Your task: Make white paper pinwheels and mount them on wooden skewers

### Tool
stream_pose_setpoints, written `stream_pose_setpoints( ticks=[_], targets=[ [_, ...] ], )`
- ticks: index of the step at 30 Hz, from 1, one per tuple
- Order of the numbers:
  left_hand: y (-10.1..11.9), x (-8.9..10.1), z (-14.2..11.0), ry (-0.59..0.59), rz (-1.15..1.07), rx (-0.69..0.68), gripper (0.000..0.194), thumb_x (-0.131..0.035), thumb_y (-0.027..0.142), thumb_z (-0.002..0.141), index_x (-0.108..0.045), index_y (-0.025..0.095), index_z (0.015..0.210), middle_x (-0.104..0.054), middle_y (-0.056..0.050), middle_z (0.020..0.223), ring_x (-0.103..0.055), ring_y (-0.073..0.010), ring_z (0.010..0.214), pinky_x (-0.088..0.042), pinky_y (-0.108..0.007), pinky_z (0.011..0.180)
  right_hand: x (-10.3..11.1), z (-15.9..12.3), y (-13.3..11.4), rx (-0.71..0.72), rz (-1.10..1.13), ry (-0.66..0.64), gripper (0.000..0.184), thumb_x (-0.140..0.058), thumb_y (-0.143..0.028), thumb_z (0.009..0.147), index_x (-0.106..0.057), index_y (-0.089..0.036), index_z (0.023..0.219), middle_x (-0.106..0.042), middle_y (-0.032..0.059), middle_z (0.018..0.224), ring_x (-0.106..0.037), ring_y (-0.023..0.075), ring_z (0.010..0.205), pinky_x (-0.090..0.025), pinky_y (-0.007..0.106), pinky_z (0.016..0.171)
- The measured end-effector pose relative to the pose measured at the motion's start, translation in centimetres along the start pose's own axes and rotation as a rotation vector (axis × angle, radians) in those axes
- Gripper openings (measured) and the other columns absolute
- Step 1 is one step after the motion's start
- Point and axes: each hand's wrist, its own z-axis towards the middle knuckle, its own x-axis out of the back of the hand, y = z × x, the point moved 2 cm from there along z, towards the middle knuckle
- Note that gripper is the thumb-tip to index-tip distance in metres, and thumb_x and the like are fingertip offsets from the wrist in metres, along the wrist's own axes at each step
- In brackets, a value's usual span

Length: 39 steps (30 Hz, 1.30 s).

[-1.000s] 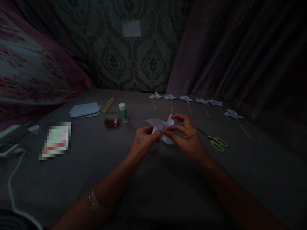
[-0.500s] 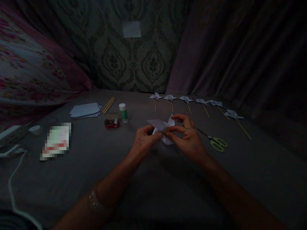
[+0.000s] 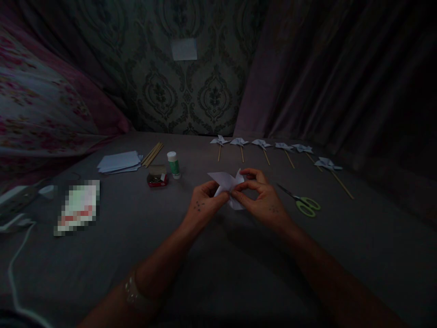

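Between my two hands is a white paper pinwheel (image 3: pixel 222 179) with its points folded in toward the middle. My left hand (image 3: pixel 204 199) grips it from the left, thumb pressed near the centre. From the other side my right hand (image 3: pixel 259 193) pinches the centre with thumb and forefinger, the other fingers curled behind one paper blade. Whether a small pin sits between the fingertips is too dark to see. To the right of my right hand lie scissors (image 3: pixel 303 205) with green handles.
Several finished pinwheels on sticks (image 3: pixel 261 145) lie in a row at the back right. A glue stick (image 3: pixel 174 166), a small red box of metal bits (image 3: pixel 157 178), wooden sticks (image 3: pixel 152 155) and stacked paper (image 3: pixel 119 162) are at left. Farther left are a blurred packet (image 3: pixel 80 205) and a power strip (image 3: pixel 17 200).
The view has shifted slightly, so the table things appear a little lower and to the left. Both hands still hold the pinwheel at its centre, with little change in grip.
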Motion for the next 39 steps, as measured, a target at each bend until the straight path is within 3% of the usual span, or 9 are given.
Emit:
stream_pose_setpoints(
  ticks=[9,13,16,20,27,33,39],
  targets=[
    [-0.2,0.2,0.2,0.001,0.004,0.016,0.021,-0.062,0.019,0.061,-0.071,0.015,0.08,-0.068,-0.002,0.072,-0.06,-0.015,0.065,-0.044,-0.024,0.06,-0.4,0.0,0.0,-0.085,0.041,0.049,0.02,-0.071,-0.035,0.067,-0.063,-0.021,0.079,-0.054,0.0078,0.111,-0.053,0.0239,0.109,-0.041,0.043,0.095],
    [-0.2,0.2,0.2,0.02,0.009,0.013,0.021,-0.064,0.021,0.061,-0.071,0.014,0.079,-0.068,-0.003,0.072,-0.06,-0.0159,0.065,-0.044,-0.024,0.06,-0.9,0.0,0.2,-0.175,0.204,0.097,0.044,-0.073,-0.035,0.063,-0.055,-0.021,0.1,-0.062,0.0077,0.103,-0.06,0.0228,0.099,-0.046,0.042,0.089],
    [-0.2,0.2,0.2,0.029,-0.011,0.02,0.02,-0.065,0.022,0.06,-0.071,0.014,0.077,-0.068,-0.003,0.07,-0.06,-0.0164,0.065,-0.045,-0.025,0.061,-1.4,-0.1,0.3,-0.26,0.374,0.056,0.064,-0.074,-0.035,0.062,-0.044,-0.022,0.117,-0.066,0.0076,0.099,-0.064,0.0216,0.091,-0.049,0.039,0.082],
    [-0.4,0.3,0.3,0.015,-0.046,0.04,0.02,-0.065,0.022,0.06,-0.071,0.014,0.078,-0.068,-0.002,0.07,-0.059,-0.0153,0.063,-0.044,-0.025,0.062,-1.5,-0.2,0.0,-0.353,0.44,0.004,0.074,-0.074,-0.035,0.063,-0.036,-0.02,0.125,-0.07,0.005,0.086,-0.066,0.0213,0.081,-0.051,0.038,0.075],
    [-0.3,0.3,0.3,0.015,-0.048,0.081,0.013,-0.066,0.023,0.061,-0.071,0.014,0.07,-0.065,-0.002,0.062,-0.057,-0.0139,0.06,-0.041,-0.023,0.058,-1.6,-0.2,0.1,-0.442,0.537,0.006,0.064,-0.076,-0.033,0.06,-0.046,-0.019,0.115,-0.071,0.0084,0.094,-0.067,0.0229,0.085,-0.052,0.036,0.074],
    [-0.9,0.8,0.5,0.018,-0.046,0.1,0.014,-0.068,0.024,0.064,-0.073,0.014,0.072,-0.065,-0.002,0.063,-0.055,-0.0119,0.059,-0.039,-0.021,0.056,-1.6,-0.2,0.5,-0.492,0.609,-0.049,0.034,-0.076,-0.032,0.059,-0.062,-0.018,0.086,-0.072,0.0075,0.092,-0.068,0.0223,0.085,-0.052,0.036,0.077],
    [-2.0,1.2,1.0,0.024,-0.084,0.181,0.016,-0.072,0.025,0.062,-0.073,0.015,0.074,-0.068,-0.004,0.07,-0.059,-0.0138,0.064,-0.042,-0.024,0.062,-1.8,-0.2,1.3,-0.542,0.645,-0.045,0.032,-0.078,-0.031,0.056,-0.066,-0.017,0.082,-0.072,0.0061,0.088,-0.068,0.0207,0.081,-0.051,0.034,0.076]
  ],
)
